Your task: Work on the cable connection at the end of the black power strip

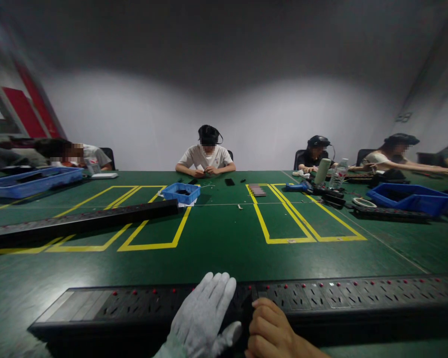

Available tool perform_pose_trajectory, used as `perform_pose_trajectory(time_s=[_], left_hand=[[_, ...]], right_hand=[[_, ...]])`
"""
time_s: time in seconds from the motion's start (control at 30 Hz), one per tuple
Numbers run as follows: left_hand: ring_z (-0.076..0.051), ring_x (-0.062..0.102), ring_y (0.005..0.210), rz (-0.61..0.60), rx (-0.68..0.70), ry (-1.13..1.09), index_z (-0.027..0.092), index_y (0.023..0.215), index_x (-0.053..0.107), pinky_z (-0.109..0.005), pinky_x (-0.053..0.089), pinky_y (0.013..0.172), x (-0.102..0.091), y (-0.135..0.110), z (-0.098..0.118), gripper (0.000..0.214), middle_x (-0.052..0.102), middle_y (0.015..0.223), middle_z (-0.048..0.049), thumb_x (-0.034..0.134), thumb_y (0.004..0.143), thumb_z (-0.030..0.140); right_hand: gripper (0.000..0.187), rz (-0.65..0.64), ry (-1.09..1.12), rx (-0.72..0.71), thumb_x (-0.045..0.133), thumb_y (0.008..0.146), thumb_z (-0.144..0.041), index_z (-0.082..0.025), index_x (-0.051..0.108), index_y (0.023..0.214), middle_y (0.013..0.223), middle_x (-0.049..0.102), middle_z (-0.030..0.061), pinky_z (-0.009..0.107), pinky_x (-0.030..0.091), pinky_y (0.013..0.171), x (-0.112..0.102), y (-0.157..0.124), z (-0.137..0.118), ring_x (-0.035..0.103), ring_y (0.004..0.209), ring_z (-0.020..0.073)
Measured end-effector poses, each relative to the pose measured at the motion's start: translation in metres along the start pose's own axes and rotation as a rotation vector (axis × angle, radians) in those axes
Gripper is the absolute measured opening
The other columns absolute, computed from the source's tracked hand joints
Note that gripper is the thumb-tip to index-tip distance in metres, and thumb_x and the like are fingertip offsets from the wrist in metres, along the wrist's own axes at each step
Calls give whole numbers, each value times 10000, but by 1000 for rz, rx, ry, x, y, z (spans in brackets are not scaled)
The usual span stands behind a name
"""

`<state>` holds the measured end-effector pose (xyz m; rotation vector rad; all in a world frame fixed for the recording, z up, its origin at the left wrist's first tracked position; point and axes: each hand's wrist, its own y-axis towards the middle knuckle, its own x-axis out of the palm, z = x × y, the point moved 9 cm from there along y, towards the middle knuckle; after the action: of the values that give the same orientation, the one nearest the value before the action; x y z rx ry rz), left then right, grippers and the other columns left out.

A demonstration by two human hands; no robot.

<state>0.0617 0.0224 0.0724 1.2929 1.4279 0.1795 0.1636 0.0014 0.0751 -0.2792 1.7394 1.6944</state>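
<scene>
A long black power strip (332, 293) lies across the near side of the table, with rows of slotted outlets and red dots along its far edge. My left hand (203, 313), in a whitish glove, rests flat on the strip with its fingers stretched out and the thumb apart. Just right of it, my bare right hand (271, 330) is closed at the strip's front side, fingers curled. A dark piece shows at its fingertips, but its kind cannot be made out against the black strip.
Another long black strip (78, 223) lies on the green table (220, 243) at left. A small blue bin (181, 194) stands beyond its end. Blue trays (410, 199) and a bottle (338, 174) are at right. Several people sit around the far side, one person (205, 156) opposite.
</scene>
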Motion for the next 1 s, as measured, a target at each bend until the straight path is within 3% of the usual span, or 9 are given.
perform_pose_trajectory(time_s=[1.0], left_hand=[[-234, 512, 1171, -31, 35, 24, 113, 1241, 544, -330, 408, 999, 4, -2, 2, 573, 580, 1243, -98, 460, 858, 531]], right_hand=[[236, -61, -32, 16, 494, 887, -172, -187, 503, 651, 626, 517, -29, 295, 424, 904, 4, -2, 0, 472, 591, 93]])
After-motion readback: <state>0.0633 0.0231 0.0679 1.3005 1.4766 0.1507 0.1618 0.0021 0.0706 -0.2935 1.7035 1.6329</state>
